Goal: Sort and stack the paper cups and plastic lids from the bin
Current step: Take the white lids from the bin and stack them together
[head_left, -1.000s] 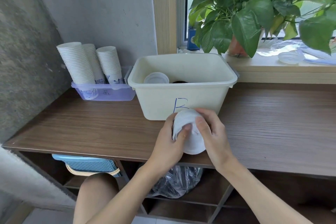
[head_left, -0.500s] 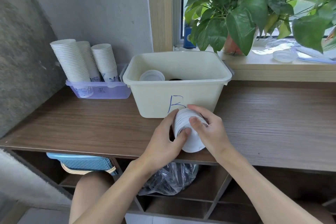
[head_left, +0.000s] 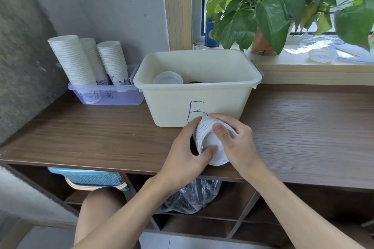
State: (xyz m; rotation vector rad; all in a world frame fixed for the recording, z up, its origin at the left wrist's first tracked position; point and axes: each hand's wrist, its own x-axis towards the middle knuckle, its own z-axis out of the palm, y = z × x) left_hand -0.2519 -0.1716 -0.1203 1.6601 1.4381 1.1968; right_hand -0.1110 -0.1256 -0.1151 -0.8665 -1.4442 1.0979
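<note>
**Light stack, held from both sides**

Above the counter (head_left: 81, 127), just before the bin (head_left: 202, 95), a nested stack of paper cups (head_left: 210, 139) lies sideways. The left hand (head_left: 186, 157) and right hand (head_left: 238, 143) curl round it. It is probably light and crushable, so hold the rims gently.

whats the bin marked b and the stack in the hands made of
The bin seems cream plastic: smooth, slight sheen, moulded rolled rim. The stack of cups is likely matte white paper, its thin nested rims showing as ridges; any coating can't be told.
</note>
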